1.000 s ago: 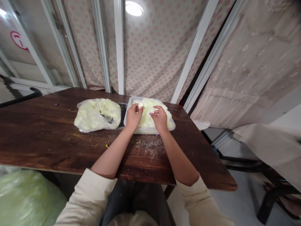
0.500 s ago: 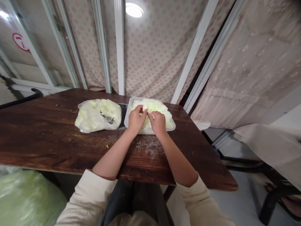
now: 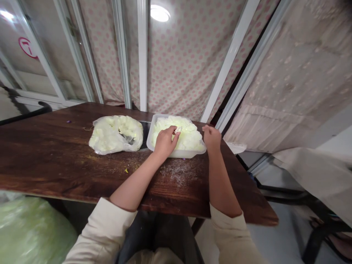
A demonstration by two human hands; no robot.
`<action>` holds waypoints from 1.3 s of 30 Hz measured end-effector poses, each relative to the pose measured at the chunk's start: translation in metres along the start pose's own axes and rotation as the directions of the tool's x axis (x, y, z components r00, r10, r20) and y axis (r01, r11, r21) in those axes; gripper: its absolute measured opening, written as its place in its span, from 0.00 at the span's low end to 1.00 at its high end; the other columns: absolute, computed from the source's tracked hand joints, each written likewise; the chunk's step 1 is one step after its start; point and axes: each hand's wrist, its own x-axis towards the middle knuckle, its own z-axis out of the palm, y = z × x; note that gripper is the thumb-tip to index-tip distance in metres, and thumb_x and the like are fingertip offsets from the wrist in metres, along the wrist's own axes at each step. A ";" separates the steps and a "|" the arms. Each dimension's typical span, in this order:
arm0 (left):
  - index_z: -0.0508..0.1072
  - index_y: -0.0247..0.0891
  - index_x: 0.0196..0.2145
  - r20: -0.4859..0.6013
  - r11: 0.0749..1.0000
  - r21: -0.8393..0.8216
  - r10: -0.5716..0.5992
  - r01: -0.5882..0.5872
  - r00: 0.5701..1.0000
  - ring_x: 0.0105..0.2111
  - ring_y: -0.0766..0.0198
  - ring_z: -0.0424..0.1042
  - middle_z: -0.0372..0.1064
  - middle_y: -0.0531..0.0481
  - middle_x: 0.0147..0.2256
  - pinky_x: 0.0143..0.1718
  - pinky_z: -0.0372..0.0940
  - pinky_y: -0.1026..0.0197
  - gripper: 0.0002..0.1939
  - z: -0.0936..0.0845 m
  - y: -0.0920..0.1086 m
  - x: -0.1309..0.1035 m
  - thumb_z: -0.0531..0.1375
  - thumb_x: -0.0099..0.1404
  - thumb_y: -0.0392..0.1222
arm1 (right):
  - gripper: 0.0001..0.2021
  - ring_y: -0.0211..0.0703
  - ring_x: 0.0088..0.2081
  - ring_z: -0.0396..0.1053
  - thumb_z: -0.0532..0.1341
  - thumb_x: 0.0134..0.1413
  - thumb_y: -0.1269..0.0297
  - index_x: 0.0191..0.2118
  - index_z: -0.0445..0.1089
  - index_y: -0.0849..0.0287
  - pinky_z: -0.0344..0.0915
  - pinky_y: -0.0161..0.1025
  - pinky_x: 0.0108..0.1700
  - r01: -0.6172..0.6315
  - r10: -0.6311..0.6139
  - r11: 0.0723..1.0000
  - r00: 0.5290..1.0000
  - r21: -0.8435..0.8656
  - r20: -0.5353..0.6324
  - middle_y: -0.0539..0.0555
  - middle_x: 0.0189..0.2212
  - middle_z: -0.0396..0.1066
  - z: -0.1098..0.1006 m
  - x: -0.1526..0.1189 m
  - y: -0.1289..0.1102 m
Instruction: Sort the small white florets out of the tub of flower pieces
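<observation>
A white plastic tub (image 3: 180, 153) heaped with pale yellow-green, fluffy pieces (image 3: 189, 136) stands on the brown wooden table. Over the tub, my left hand (image 3: 165, 141) pinches a small pale piece (image 3: 178, 129) between thumb and fingers. My right hand (image 3: 211, 137) is just past the tub's right edge with its fingers curled together; what they hold, if anything, is too small to tell. Left of the tub lies an open clear plastic bag (image 3: 107, 137) with similar pale pieces inside.
The table (image 3: 60, 154) has whitish specks (image 3: 178, 172) scattered in front of the tub and a small yellow bit (image 3: 126, 170). A dark flat item (image 3: 145, 134) lies between bag and tub. A large greenish bag (image 3: 35, 231) is at the lower left.
My right hand has moved away from my left hand, rightward to beyond the tub. My left hand has shifted slightly right, still over the tub. A small purple bit now shows at the tub's front.
</observation>
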 end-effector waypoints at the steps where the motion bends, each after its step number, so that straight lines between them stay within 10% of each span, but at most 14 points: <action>1: 0.65 0.34 0.43 0.017 0.999 0.006 0.038 -0.038 0.999 0.32 0.59 0.70 0.71 0.46 0.33 0.37 0.62 0.58 0.13 0.000 0.002 -0.001 0.49 0.66 0.44 | 0.19 0.49 0.40 0.69 0.49 0.54 0.57 0.30 0.74 0.64 0.61 0.42 0.44 -0.064 0.071 0.994 0.995 -0.091 0.068 0.62 0.32 0.74 -0.004 0.003 0.009; 4: 0.64 0.33 0.43 0.092 0.981 0.030 0.187 -0.191 0.978 0.36 0.57 0.69 0.70 0.43 0.36 0.39 0.62 0.56 0.15 0.001 0.009 -0.005 0.47 0.67 0.45 | 0.19 0.48 0.34 0.69 0.51 0.52 0.58 0.21 0.71 0.64 0.60 0.40 0.38 -0.196 0.250 0.957 0.930 -0.212 0.270 0.61 0.25 0.72 -0.007 0.007 0.032; 13: 0.60 0.32 0.50 0.391 0.849 -0.082 0.509 -0.521 0.767 0.45 0.57 0.67 0.67 0.41 0.45 0.45 0.60 0.54 0.17 0.013 0.038 -0.024 0.42 0.69 0.42 | 0.13 0.34 0.22 0.57 0.55 0.47 0.59 0.20 0.65 0.63 0.54 0.33 0.26 -0.217 0.265 0.963 0.865 -0.159 0.426 0.48 0.16 0.62 0.008 0.000 0.045; 18: 0.60 0.30 0.49 0.469 0.820 -0.008 0.508 -0.572 0.722 0.45 0.56 0.67 0.67 0.39 0.44 0.46 0.59 0.55 0.16 0.021 0.040 -0.029 0.42 0.68 0.40 | 0.13 0.32 0.18 0.53 0.60 0.44 0.59 0.17 0.60 0.61 0.50 0.32 0.22 -0.225 0.290 0.956 0.809 -0.187 0.511 0.45 0.13 0.56 0.006 -0.002 0.035; 24: 0.60 0.28 0.45 0.564 0.872 0.177 0.289 -0.455 0.773 0.32 0.55 0.71 0.71 0.41 0.30 0.37 0.62 0.54 0.18 0.009 0.033 -0.023 0.40 0.68 0.44 | 0.20 0.34 0.17 0.56 0.58 0.46 0.46 0.22 0.65 0.61 0.53 0.33 0.21 -0.346 0.377 0.919 0.621 -0.191 0.687 0.49 0.12 0.60 0.004 -0.010 0.021; 33: 0.63 0.32 0.39 0.417 0.895 0.175 0.310 -0.411 0.854 0.36 0.55 0.66 0.68 0.43 0.35 0.38 0.59 0.55 0.14 0.004 0.034 -0.018 0.43 0.67 0.44 | 0.19 0.37 0.21 0.60 0.50 0.53 0.53 0.24 0.67 0.63 0.55 0.34 0.23 -0.289 0.318 0.948 0.829 -0.135 0.461 0.51 0.18 0.64 0.023 -0.006 0.035; 39: 0.64 0.33 0.39 0.359 0.880 0.081 0.412 -0.467 0.838 0.39 0.56 0.63 0.66 0.42 0.36 0.41 0.58 0.55 0.16 -0.001 0.029 -0.013 0.44 0.67 0.45 | 0.14 0.36 0.22 0.57 0.60 0.43 0.56 0.18 0.62 0.60 0.50 0.33 0.23 -0.217 0.288 0.954 0.857 -0.207 0.427 0.47 0.14 0.57 0.023 -0.008 0.034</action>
